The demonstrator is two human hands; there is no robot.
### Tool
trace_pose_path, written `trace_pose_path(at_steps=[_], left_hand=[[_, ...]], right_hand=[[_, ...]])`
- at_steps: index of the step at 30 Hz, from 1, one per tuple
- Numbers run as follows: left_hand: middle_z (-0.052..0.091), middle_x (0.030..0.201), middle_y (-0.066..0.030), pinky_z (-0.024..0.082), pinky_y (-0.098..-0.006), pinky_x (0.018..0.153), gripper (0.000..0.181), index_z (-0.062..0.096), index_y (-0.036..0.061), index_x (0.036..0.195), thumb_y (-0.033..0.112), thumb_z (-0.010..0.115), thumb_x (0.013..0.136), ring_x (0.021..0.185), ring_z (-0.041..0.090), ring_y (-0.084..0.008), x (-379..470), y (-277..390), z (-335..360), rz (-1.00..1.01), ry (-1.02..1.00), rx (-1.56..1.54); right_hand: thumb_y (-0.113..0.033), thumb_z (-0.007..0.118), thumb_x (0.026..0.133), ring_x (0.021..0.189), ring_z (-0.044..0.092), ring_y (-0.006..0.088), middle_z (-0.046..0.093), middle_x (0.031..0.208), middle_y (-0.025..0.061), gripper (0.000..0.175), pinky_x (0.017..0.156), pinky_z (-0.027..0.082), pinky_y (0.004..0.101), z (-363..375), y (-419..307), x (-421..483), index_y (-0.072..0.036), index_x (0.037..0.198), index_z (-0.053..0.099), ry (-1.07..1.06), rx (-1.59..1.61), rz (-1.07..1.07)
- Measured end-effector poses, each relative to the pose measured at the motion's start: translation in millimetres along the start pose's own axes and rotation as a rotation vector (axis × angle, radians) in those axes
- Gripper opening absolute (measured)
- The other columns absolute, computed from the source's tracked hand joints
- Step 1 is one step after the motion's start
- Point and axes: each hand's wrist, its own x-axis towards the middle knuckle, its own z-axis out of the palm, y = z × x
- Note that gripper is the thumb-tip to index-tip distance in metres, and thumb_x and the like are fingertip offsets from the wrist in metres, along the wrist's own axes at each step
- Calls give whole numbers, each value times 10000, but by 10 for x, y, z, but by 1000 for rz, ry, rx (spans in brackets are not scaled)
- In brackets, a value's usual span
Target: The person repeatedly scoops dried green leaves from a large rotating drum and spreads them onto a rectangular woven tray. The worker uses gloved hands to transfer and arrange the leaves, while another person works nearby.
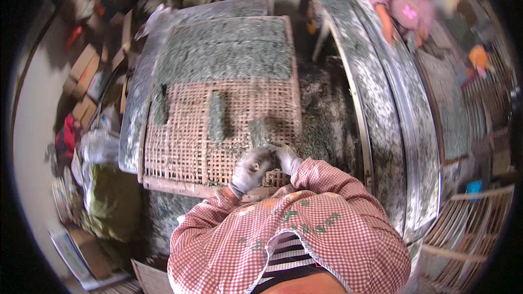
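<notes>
Both my hands wear pale gloves and meet low over a framed woven lattice tray (184, 147). My left hand (250, 169) has its fingers curled at the near end of a grey-green fibrous bundle (260, 130). From the other side my right hand (288, 159) grips the same end; blur hides the exact finger contact. Left of this bundle, a second grey-green bundle (217, 117) lies lengthwise on the lattice. Another bundle (160, 106) rests along the tray's left side. A broad layer of grey-green shredded material (229, 51) covers the tray's far part.
Beneath the tray is a metal-looking table (132, 130). Bags (112, 200) and cardboard boxes (83, 63) crowd the left. A long, debris-strewn metal surface (392, 130) runs along the right, with another person (404, 4) beyond it. Slatted racks (470, 220) stand at lower right.
</notes>
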Motion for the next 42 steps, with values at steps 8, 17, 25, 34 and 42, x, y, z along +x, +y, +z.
trace_pose_path(at_steps=[8, 17, 25, 34, 42], left_hand=[[206, 1670, -229, 393, -583, 1148, 971, 208, 64, 1619, 660, 574, 945, 1458, 375, -434, 456, -1391, -692, -718, -7, 822], [536, 1483, -205, 471, -448, 1137, 520, 473, 62, 1488, 197, 614, 1006, 1324, 559, -327, 422, -736, -65, -524, 114, 161], [629, 1280, -146, 572, -391, 910, 510, 509, 0, 1432, 106, 682, 964, 1077, 636, -229, 1165, 903, 1586, -199, -217, -51], [389, 1556, -241, 309, -545, 1192, 787, 474, 72, 1487, 355, 808, 833, 1424, 379, -444, 1280, 359, 1106, 145, -331, 341], [262, 1647, -234, 208, -493, 1259, 897, 341, 60, 1571, 605, 619, 915, 1531, 207, -425, 892, -1388, -1708, -886, 129, 1016]], right_hand=[[-137, 701, 965, 954, 696, 170, 716, 1132, 94, 392, 803, 589, 313, -1165, -509, -1138, -4, 1326, 627, 247, 491, -739], [-232, 698, 970, 1253, 614, 322, 611, 1385, 213, 512, 1067, 502, 405, -3848, 413, -3392, -57, 1433, 566, 1782, -821, -687], [-170, 617, 997, 1030, 662, 291, 682, 1142, 120, 306, 1061, 469, 380, -2461, 122, -2023, -72, 1286, 612, 1388, -600, -980], [-264, 618, 983, 1250, 511, 318, 554, 1347, 203, 501, 1114, 411, 403, -3357, 47, -2877, 6, 1392, 516, 1463, -821, -916], [-340, 737, 940, 1252, 589, 320, 622, 1354, 189, 606, 1059, 459, 389, -4194, 736, -3206, -35, 1424, 537, 1453, -525, -530]])
